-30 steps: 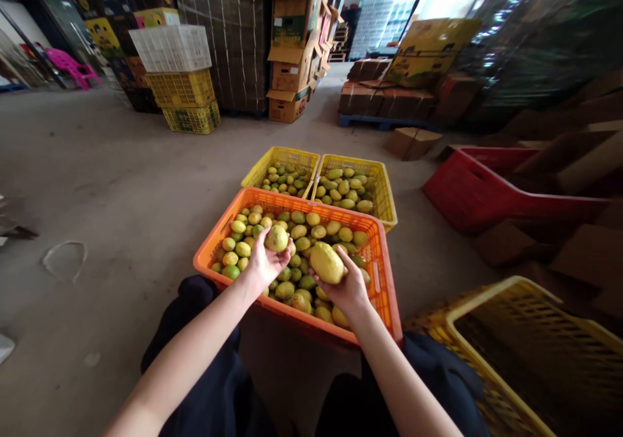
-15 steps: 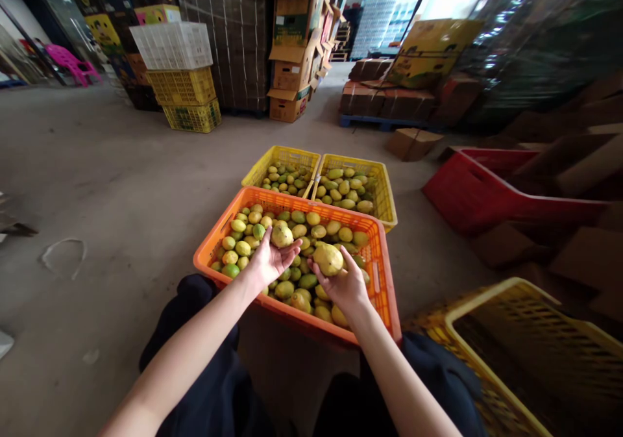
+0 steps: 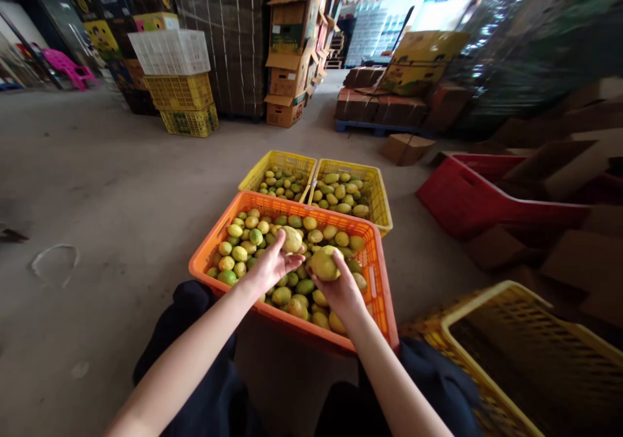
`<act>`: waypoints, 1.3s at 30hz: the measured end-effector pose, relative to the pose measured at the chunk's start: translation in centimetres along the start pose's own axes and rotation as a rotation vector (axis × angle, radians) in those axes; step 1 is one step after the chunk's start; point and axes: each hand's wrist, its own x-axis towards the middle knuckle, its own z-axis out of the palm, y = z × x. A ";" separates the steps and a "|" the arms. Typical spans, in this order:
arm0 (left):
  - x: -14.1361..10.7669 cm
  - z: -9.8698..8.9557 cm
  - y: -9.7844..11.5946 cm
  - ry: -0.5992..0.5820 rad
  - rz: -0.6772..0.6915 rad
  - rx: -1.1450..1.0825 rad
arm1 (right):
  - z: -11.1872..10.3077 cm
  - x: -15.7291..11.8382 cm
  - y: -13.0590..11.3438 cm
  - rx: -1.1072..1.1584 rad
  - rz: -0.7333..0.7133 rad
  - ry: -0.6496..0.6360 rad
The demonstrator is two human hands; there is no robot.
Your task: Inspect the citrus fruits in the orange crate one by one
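My left hand [image 3: 272, 265] holds a yellow lemon [image 3: 291, 239] between thumb and fingers, palm turned up. In my right hand [image 3: 337, 284] is a larger, greenish-yellow lemon [image 3: 325, 263], gripped with the thumb over its right side. Both hands hover above an orange plastic crate [image 3: 228, 219], close to each other but apart. Many yellow and green lemons [image 3: 239, 253] fill that crate, which stands between my knees. My hands and forearms hide part of the fruit below.
Behind the orange crate stand two yellow crates [image 3: 384, 197] with more lemons. At the lower right is another yellow crate [image 3: 491, 294]. A red bin [image 3: 452, 197] and cardboard boxes [image 3: 406, 148] lie to the right. Stacked crates [image 3: 180, 93] stand farther back on the left.
Both lemons have been turned in my hands, showing other sides. The left one sits slightly further right between my fingers. The whole view has shifted a little.
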 end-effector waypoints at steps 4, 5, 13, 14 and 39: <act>-0.4 0.4 -0.3 -0.017 0.405 0.254 | -0.2 -0.7 0.5 -0.471 -0.637 0.135; -0.4 0.4 -0.2 0.000 0.461 0.290 | -0.3 -0.9 0.5 -0.554 -0.738 0.156; -0.7 0.2 -0.2 0.062 0.527 0.363 | -0.2 -1.5 0.5 -0.568 -0.921 0.148; -0.7 0.2 -0.2 0.069 0.524 0.358 | -0.1 -1.5 0.6 -0.563 -0.925 0.152; 0.8 -0.6 0.0 -0.011 0.170 -0.141 | -0.5 0.5 -0.4 0.116 -0.204 -0.275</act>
